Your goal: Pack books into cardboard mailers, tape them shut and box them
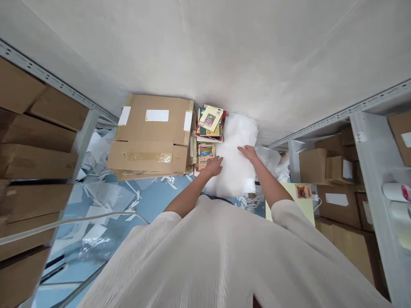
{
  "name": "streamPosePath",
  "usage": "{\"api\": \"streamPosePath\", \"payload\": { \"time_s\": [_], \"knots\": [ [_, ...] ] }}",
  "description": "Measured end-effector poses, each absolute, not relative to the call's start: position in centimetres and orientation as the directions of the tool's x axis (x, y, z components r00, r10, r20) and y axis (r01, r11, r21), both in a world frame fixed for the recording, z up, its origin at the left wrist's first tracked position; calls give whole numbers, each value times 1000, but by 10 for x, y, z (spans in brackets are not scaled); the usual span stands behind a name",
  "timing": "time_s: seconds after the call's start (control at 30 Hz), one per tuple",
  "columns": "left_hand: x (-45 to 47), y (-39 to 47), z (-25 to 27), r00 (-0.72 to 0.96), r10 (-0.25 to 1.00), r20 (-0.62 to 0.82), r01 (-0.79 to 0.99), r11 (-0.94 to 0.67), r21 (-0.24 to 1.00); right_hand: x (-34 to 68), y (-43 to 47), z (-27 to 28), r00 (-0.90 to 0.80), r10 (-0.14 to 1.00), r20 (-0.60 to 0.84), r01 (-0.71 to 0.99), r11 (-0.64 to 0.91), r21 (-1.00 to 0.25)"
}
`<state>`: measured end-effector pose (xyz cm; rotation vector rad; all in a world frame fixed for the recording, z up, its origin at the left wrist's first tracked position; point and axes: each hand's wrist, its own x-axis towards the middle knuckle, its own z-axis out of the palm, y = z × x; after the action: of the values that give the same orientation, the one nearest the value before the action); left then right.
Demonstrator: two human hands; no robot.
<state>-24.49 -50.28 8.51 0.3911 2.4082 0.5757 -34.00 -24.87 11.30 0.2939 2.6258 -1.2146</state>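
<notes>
White sheets [236, 171], long axis 12–6 o'clock.
Your left hand [214, 166], their 8 o'clock, fingers loosely extended; right hand [248, 152], 3 o'clock, grip can't tell.

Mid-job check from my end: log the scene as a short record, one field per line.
Left hand: at the near right corner of the colourful picture book, beside the sheets
Right hand: on the white sheets; grip unclear
Book stack: beyond the picture book, cream book on top
Flattened cardboard: left of the books
Floor: blue, strewn with white scraps
Shelves: boxes on both sides
</notes>
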Motion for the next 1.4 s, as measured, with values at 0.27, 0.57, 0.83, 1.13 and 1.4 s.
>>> {"api": "streamPosePath", "payload": {
  "time_s": [0.27, 0.57, 0.83, 1.13, 1.4],
  "knots": [
    [-247, -494, 87, -782, 342, -521, 86, 887, 454, -389, -268, 89, -911, 97, -401, 356, 678, -643],
    [-252, -481, 86, -774, 268, -574, 44, 927, 373, -396, -262, 97, -957, -10, -290, 186, 746, -639],
    [-257, -480, 90, -779, 243, -578, 7, 925, 379, -412, -276, 118, -976, -94, -195, 51, 773, -632],
    [-257, -480, 87, -784, 271, -559, 26, 913, 407, -422, -271, 136, -985, -81, -152, 27, 799, -600],
    [-259, -480, 90, -766, 296, -570, 49, 912, 407, -425, -256, 153, -991, -33, -130, 54, 787, -615]
  ]
}}
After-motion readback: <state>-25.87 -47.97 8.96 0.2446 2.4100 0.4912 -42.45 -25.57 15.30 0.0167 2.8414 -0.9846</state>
